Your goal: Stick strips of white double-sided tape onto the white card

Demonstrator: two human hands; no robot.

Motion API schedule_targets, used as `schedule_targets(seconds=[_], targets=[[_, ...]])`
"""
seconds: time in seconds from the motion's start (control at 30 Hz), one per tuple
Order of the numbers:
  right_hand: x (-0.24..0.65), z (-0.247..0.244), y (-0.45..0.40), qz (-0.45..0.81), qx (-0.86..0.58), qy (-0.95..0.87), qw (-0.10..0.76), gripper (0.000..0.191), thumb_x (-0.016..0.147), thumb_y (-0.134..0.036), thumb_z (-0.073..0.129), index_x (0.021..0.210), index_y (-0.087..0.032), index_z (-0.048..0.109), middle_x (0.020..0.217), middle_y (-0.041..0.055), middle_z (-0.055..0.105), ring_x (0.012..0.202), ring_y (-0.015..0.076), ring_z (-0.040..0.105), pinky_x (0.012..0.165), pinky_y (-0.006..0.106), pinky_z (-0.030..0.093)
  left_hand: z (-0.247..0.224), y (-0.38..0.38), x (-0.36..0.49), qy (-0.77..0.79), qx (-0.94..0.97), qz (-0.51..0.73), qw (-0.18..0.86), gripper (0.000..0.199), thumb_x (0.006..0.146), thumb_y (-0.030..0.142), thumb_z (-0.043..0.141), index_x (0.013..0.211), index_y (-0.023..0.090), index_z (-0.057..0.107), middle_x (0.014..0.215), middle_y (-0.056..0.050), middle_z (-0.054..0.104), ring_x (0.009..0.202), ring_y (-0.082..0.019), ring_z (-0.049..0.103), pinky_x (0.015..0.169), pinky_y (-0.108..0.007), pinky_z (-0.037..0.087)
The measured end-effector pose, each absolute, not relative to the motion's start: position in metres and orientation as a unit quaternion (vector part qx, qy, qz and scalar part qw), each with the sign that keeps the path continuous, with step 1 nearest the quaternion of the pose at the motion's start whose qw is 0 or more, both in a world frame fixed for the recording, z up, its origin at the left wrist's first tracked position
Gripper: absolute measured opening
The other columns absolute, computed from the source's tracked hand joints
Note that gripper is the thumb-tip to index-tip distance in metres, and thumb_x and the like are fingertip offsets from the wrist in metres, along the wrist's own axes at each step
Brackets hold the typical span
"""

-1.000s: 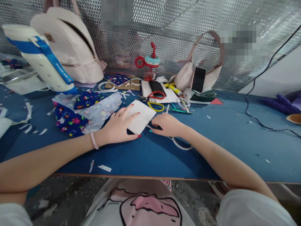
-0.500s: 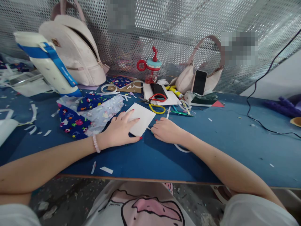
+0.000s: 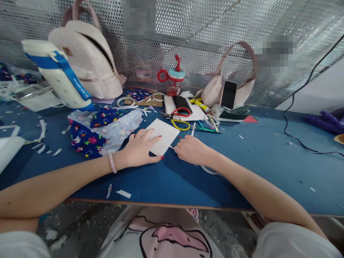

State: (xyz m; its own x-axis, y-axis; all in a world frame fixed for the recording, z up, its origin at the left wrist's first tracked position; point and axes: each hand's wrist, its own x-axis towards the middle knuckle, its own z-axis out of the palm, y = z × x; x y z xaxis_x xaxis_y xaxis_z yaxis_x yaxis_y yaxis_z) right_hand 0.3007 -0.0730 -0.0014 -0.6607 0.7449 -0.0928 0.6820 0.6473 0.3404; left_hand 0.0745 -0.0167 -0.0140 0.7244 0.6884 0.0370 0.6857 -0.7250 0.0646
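Observation:
My left hand (image 3: 141,146) lies with fingers spread over a white square piece of paper or card (image 3: 167,133), pressing it to the table. Just right of the square, my right hand (image 3: 190,148) is closed. A thin white strip of tape (image 3: 171,147) pokes out between its fingertips and the card. A curved white band (image 3: 209,170) shows under the right wrist; most of it is hidden by the arm. Beyond the card lie scissors (image 3: 180,124) with one red and one yellow handle. Blue patterned fabric or paper (image 3: 87,140) sits left of my left hand.
Behind stand a white bottle (image 3: 60,79), a backpack (image 3: 88,61), a red-handled cup (image 3: 175,79) and a handbag (image 3: 212,89) with a phone (image 3: 228,95) against it. Tape rolls (image 3: 125,102) and a teal pen-like tool (image 3: 209,129) lie nearer. Paper scraps (image 3: 123,194) litter the table.
The whole view has shifted slightly. Both hands keep nearly the same places by the card, with no clear change in grip.

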Motion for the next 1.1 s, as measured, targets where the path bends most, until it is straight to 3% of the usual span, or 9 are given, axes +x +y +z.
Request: schedule_targets(seconds=[0.6,0.93,1.1], targets=[[0.296,0.010,-0.082,0.117,0.381,0.904,0.155,0.023,0.092,-0.019,0.047,0.080,-0.013,0.065,0.072,0.0071,0.068,0.068,0.0198,0.062,0.059,0.033,0.021,-0.017,-0.016,0.075,0.362,0.932,0.023,-0.011,0.074,0.083,0.068,0.049,0.145,0.028,0.040,0.150,-0.014,0.033,0.131,-0.042,0.031,0.097,-0.059,0.035],[0.308,0.010,-0.077,0.157,0.369,0.909,0.109,0.028,0.095,-0.023,0.042,0.080,-0.013,0.063,0.073,0.0072,0.065,0.072,0.0178,0.056,0.059,0.032,0.017,-0.008,-0.017,0.069,0.343,0.938,0.047,0.005,0.077,0.083,0.064,0.050,0.146,0.020,0.038,0.150,-0.015,0.036,0.130,-0.041,0.036,0.100,-0.057,0.037],[0.314,0.011,-0.073,0.193,0.390,0.897,0.077,0.027,0.094,-0.028,0.045,0.080,-0.014,0.064,0.073,0.0078,0.063,0.071,0.0178,0.051,0.060,0.033,0.016,0.008,-0.007,0.058,0.349,0.935,0.054,0.039,0.081,0.084,0.064,0.049,0.149,0.020,0.032,0.155,-0.014,0.029,0.136,-0.041,0.033,0.107,-0.057,0.032]])
